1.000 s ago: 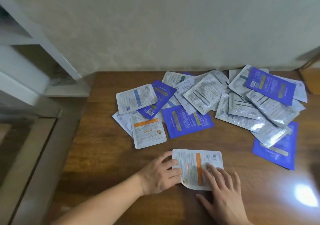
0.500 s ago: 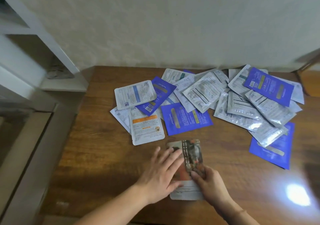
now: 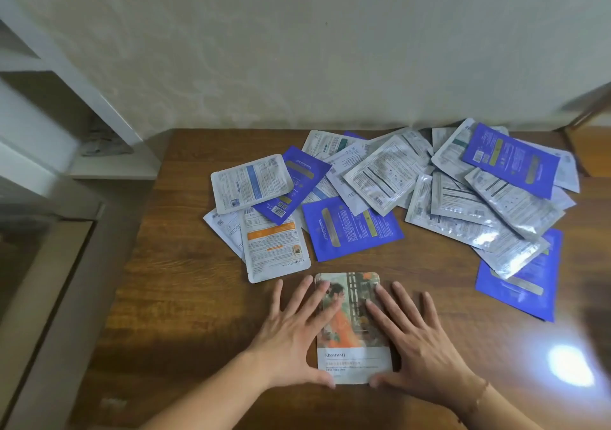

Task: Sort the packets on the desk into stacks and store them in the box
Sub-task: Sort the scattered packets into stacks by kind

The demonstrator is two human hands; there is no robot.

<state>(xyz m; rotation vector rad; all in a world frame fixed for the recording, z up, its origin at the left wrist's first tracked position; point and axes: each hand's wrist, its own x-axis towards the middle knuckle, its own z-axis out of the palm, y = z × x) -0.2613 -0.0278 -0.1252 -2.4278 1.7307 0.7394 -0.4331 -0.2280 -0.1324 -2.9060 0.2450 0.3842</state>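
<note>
your left hand [image 3: 291, 340] flat, fingers spread, pressing picture packet [image 3: 352, 330] at lower centre of desk [image 3: 172, 297]; right hand [image 3: 416, 343] same, gripping nothing. first packet placed; pile [image 3: 396, 191] upper right unsorted, box not visible.

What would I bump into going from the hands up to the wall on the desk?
Picture packet under both hands → white packet with orange stripe → blue packet → white packet with blue stripe → the far pile of silver packets.
</note>
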